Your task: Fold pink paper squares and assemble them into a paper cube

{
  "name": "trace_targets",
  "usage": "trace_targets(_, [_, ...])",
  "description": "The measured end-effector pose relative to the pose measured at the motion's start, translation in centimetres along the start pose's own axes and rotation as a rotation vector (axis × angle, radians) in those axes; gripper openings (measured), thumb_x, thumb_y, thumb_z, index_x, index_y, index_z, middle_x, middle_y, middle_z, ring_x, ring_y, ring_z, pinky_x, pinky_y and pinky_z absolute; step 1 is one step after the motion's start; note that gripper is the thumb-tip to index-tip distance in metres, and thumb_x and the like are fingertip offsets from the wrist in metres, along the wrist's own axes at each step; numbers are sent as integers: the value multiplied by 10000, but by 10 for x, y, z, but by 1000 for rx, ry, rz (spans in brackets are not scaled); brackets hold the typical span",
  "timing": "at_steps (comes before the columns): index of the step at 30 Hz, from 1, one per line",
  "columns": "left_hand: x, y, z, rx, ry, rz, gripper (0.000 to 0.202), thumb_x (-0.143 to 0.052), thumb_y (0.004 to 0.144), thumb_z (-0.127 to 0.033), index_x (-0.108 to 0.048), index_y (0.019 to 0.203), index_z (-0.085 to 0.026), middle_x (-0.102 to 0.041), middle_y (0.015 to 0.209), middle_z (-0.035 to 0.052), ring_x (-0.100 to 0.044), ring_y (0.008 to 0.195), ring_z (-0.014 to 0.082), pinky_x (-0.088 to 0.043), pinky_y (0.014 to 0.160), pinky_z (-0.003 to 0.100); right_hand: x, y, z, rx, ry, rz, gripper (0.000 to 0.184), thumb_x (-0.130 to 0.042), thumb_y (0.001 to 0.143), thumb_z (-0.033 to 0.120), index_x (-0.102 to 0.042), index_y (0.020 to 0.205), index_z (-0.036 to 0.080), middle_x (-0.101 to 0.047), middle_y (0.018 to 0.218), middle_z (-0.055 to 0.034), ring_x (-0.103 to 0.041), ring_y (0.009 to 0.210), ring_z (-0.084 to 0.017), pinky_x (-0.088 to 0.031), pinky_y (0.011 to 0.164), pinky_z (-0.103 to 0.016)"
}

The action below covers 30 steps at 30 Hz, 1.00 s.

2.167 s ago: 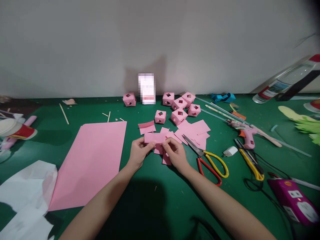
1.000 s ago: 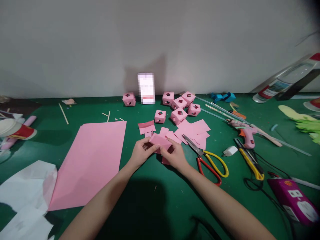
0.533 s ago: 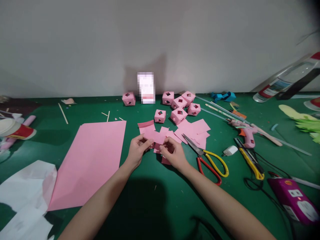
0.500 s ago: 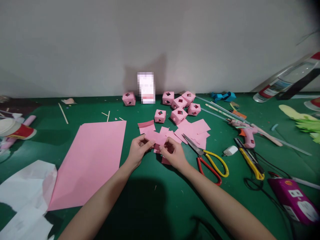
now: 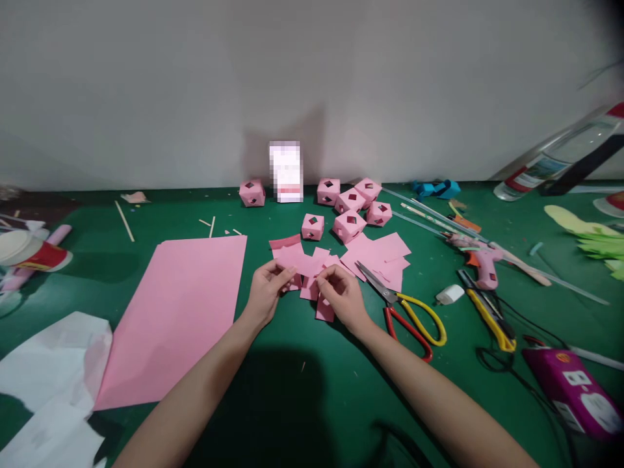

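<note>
My left hand is closed in a pinch, its thumb and fingers on a small piece of pink paper. From the other side my right hand pinches at the lower right of the same piece; its fingertips partly hide the contact. Beneath and around them lie several loose pink paper pieces, overlapping one another. Farther back stand several pink folded paper boxes with diamond-shaped cutouts. Scissors with one red and one yellow handle rest right of my right hand, blades on the paper pieces.
A large pink sheet lies left, beside white torn paper and a paper cup. On the right are a pink glue gun, a yellow cutter, a white plug, cables and a purple box.
My right hand has shifted slightly right and down, its fingers straighter. The left hand has moved a little left, and the paper between them is at a different angle.
</note>
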State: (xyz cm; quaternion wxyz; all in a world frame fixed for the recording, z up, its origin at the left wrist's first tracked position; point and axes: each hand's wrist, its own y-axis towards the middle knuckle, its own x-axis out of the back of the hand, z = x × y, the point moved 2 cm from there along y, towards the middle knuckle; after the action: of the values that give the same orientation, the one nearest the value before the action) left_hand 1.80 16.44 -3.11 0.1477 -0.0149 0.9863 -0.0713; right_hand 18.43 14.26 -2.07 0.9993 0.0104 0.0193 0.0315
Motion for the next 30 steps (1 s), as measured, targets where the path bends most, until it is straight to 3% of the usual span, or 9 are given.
trace_targets(5, [-5,-5,0,-6,127,118,234,-793,723,-318,-652,733,-131,-569,619,-26,-473,540,63,-361,520,188,-3,-1,-5,37,-95,11,135,-595,797,261,-538,697,189,-511,624,34,-446,557,-106,-369,546,-243])
trace_targets(13, [-2,-1,-1,6,-14,-36,246,-805,699,-305,-622,695,-141,-556,573,-42,-446,499,52,-334,491,181,1,2,-3,-2,-41,-50,111,-592,765,271,-569,703,182,-552,630,19,-481,559,-115,-381,546,-245])
trace_targets(20, [-4,-4,-1,0,99,108,247,-785,731,-315,-623,676,-137,-585,587,-26,-484,533,70,-368,535,197,-2,1,-6,6,-64,-8,94,-598,759,257,-542,723,190,-517,636,39,-463,563,-108,-381,553,-242])
trace_targets(30, [-8,-7,-4,-10,108,65,241,-785,726,-305,-616,679,-140,-580,603,-24,-498,544,75,-390,544,197,-2,2,-9,-16,-85,-38,81,-585,726,251,-529,703,197,-503,626,44,-446,551,-107,-371,541,-238])
